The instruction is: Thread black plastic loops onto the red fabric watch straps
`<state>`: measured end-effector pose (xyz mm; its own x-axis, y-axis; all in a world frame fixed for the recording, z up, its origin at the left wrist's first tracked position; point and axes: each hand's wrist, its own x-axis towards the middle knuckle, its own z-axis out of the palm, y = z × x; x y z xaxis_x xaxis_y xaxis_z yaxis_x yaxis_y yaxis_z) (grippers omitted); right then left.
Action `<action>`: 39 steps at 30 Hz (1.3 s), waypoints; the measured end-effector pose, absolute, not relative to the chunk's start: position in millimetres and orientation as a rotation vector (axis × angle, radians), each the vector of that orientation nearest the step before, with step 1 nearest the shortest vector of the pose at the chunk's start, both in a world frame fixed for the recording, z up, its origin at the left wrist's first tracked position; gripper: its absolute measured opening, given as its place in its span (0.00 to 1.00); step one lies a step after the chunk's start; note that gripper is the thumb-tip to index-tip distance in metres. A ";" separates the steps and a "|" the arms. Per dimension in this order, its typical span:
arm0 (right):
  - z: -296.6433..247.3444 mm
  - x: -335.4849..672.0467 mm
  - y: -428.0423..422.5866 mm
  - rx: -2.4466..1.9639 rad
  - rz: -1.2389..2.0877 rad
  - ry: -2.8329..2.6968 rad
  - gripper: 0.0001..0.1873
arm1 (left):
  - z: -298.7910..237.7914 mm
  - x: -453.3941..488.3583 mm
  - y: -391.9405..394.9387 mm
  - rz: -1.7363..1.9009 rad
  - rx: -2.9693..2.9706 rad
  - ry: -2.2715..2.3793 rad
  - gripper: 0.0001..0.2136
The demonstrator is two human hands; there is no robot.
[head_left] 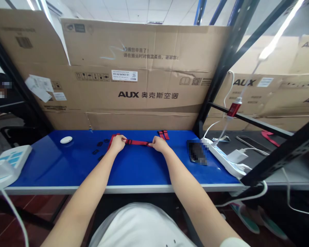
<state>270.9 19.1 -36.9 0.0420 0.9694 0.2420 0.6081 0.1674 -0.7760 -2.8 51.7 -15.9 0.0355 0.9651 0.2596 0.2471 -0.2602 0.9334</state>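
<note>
holding a red strap [139, 143] level over a blue counter [141, 171], a person in a white shirt [141, 226] works with both bare hands near the far edge. the fingers of the left hand [116, 143] are pinched on the strap beside a black buckle [129, 141], with more red webbing [110, 143] showing just beyond that hand. the fingers of the right hand [159, 144] grip the strap's other end, by a dark fitting partly hidden under them. the span between the hands runs nearly straight; whether it touches the surface cannot be told. small black buckle pieces [95, 151] lie loose to the left of the left hand, and a shorter red strap piece with black fittings [164, 134] rests just behind the right hand. a white oval object [66, 140] sits farther left, a blurred dark item [197, 152] to the right. white power strips [221, 156] [22, 161] stand at either side. behind the work rises a cardboard panel [98, 99] printed "aux", framed by black metal posts [218, 68]. on a neighbouring dark surface at right lie a phone [251, 143] and another red strap [270, 138]; at far left, a second person in dark clothing [7, 99] is partly visible.
</note>
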 end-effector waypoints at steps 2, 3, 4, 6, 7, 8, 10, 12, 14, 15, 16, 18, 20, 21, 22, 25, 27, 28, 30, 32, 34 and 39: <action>-34.4 267.7 16.9 -1.476 0.610 -1.643 0.20 | -16.9 -0.7 50.5 1.263 1.590 1.251 0.08; -32.2 264.7 15.3 -1.444 0.631 -1.638 0.18 | -16.8 1.6 49.3 1.252 1.581 1.240 0.08; -29.5 261.2 13.4 -1.411 0.654 -1.635 0.15 | -16.3 4.6 47.8 1.236 1.570 1.224 0.08; -23.0 253.6 9.1 -1.347 0.703 -1.624 0.10 | -14.0 12.2 43.2 1.194 1.543 1.172 0.08; -19.6 250.2 6.8 -1.296 0.767 -1.600 0.11 | -12.4 16.4 40.3 1.171 1.531 1.143 0.08; -16.4 247.4 4.7 -1.221 0.865 -1.565 0.14 | -10.6 20.6 36.9 1.150 1.516 1.102 0.09; -11.4 244.1 1.4 -1.025 1.109 -1.472 0.18 | -6.5 28.2 29.3 1.119 1.457 0.973 0.12; -9.0 243.3 -0.3 -0.877 1.274 -1.412 0.21 | -2.6 34.1 22.1 1.096 1.379 0.837 0.15; -8.8 243.4 -0.5 -0.889 1.223 -1.441 0.20 | 0.4 37.9 16.6 1.087 1.329 0.752 0.17; -9.0 243.1 -0.4 -0.923 1.139 -1.468 0.18 | 1.4 39.2 14.7 1.090 1.329 0.740 0.18; -9.4 242.3 -0.3 -0.950 1.045 -1.497 0.16 | 2.0 40.2 13.5 1.099 1.340 0.734 0.19; -9.9 239.3 -0.2 -0.959 0.916 -1.548 0.12 | 2.2 41.4 12.4 1.134 1.382 0.734 0.19; -10.0 234.9 -0.4 -0.935 0.907 -1.567 0.12 | 1.0 42.1 12.2 1.167 1.439 0.752 0.19; -10.0 232.5 -0.5 -0.933 0.921 -1.559 0.12 | 0.0 42.5 12.1 1.177 1.465 0.760 0.19; -10.2 230.3 -0.4 -0.945 0.927 -1.541 0.13 | -1.0 42.9 12.0 1.184 1.485 0.766 0.19; -11.3 225.6 0.5 -1.002 0.880 -1.480 0.14 | -4.1 44.5 11.1 1.199 1.505 0.764 0.18; -12.0 224.3 1.1 -1.003 0.847 -1.460 0.13 | -5.7 45.5 10.9 1.211 1.490 0.757 0.18; -12.1 224.0 1.1 -0.993 0.840 -1.453 0.12 | -6.3 45.9 11.0 1.213 1.478 0.751 0.18; -11.8 223.7 0.2 -0.979 0.837 -1.441 0.12 | -7.4 46.2 11.4 1.210 1.454 0.734 0.18; -10.7 223.9 -1.8 -0.977 0.839 -1.455 0.10 | -8.4 46.1 11.8 1.203 1.436 0.726 0.18; -9.6 224.7 -3.8 -0.962 0.851 -1.517 0.09 | -9.2 45.4 11.5 1.179 1.433 0.732 0.18; -11.5 229.0 -3.9 -0.937 0.946 -1.604 0.10 | -8.9 42.5 9.3 1.077 1.526 0.734 0.19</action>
<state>229.0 -3.9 -11.5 -0.1900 0.9110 0.3659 0.1208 0.3916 -0.9122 42.5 9.3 -8.9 0.3998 0.8822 0.2488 -0.0907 -0.2320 0.9685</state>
